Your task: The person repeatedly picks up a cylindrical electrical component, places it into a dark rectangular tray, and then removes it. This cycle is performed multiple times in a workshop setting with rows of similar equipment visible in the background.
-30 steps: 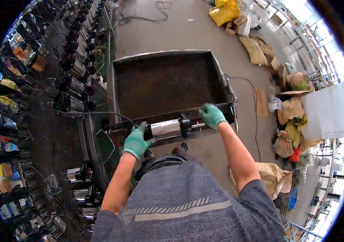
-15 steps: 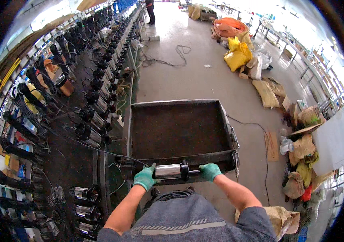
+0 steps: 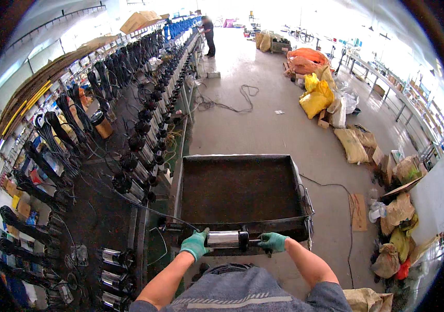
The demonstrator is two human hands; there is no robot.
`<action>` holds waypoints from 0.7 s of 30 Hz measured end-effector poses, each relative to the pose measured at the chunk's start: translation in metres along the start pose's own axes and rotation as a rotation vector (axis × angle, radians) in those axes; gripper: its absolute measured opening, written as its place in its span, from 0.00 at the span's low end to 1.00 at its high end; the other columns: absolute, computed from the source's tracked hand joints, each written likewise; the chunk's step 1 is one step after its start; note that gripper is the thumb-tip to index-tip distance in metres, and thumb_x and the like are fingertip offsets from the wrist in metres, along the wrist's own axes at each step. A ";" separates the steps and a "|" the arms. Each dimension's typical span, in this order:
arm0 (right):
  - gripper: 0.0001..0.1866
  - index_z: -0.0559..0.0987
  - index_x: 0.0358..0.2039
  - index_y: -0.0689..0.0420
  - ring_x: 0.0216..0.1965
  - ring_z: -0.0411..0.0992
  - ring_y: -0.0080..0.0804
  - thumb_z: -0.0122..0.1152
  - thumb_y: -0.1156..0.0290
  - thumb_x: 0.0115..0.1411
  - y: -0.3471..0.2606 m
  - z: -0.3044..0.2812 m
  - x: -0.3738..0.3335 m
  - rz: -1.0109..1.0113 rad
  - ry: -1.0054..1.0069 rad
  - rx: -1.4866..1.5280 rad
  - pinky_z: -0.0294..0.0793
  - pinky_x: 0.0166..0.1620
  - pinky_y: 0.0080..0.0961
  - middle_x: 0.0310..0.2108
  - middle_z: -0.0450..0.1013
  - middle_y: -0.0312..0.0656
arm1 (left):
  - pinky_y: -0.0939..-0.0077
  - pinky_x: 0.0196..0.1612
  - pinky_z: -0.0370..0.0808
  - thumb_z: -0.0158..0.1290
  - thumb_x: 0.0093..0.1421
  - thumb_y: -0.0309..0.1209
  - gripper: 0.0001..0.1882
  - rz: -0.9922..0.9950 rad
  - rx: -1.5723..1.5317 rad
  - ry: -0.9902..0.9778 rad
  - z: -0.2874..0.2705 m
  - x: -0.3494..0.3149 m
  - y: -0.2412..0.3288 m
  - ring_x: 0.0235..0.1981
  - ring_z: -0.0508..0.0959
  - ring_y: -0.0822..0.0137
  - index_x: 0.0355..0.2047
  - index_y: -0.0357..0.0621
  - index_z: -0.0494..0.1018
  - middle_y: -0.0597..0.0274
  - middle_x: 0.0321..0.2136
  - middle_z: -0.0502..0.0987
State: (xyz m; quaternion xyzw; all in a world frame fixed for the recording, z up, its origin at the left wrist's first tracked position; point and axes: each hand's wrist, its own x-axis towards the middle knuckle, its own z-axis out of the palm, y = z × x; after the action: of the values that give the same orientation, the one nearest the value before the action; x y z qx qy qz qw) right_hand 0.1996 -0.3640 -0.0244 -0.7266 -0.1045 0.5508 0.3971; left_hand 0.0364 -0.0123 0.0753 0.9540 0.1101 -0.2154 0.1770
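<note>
A cylindrical electric motor (image 3: pixel 223 239) with a shiny metal body and a black end collar lies level across my front, at the near edge of the dark metal tray (image 3: pixel 182 183). My left hand (image 3: pixel 195 245), in a green glove, is closed around its left end, where a black cable (image 3: pixel 155 210) runs off to the bench. At the other end my right hand (image 3: pixel 272 242), also gloved, is closed around the thin shaft that sticks out of the black collar. The fingertips are partly hidden.
Along the left, a long bench (image 3: pixel 92 208) carries rows of similar motors (image 3: pixel 133 179) and bundles of black cable (image 3: pixel 55 127). Sacks (image 3: pixel 351 145) and cardboard line the right side. A cable (image 3: pixel 336 184) trails on the floor. Far ahead, a person (image 3: pixel 208 37) stands beside the bench.
The view has tilted up, so the scene sits lower and slightly further right, with more of the far room showing. Both hands still hold the motor in much the same position against the tray.
</note>
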 end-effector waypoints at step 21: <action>0.27 0.71 0.65 0.47 0.40 0.78 0.34 0.57 0.50 0.70 0.018 0.005 0.001 0.011 -0.125 0.787 0.81 0.42 0.43 0.51 0.77 0.39 | 0.51 0.60 0.74 0.70 0.52 0.44 0.50 -0.044 -0.011 -0.008 -0.012 -0.008 0.011 0.61 0.74 0.44 0.73 0.59 0.58 0.42 0.63 0.70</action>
State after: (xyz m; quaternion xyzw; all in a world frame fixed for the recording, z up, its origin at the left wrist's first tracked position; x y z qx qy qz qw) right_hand 0.1902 -0.3735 -0.0378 -0.4846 0.0947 0.5940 0.6351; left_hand 0.0366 -0.0183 0.0925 0.9495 0.1315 -0.2225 0.1780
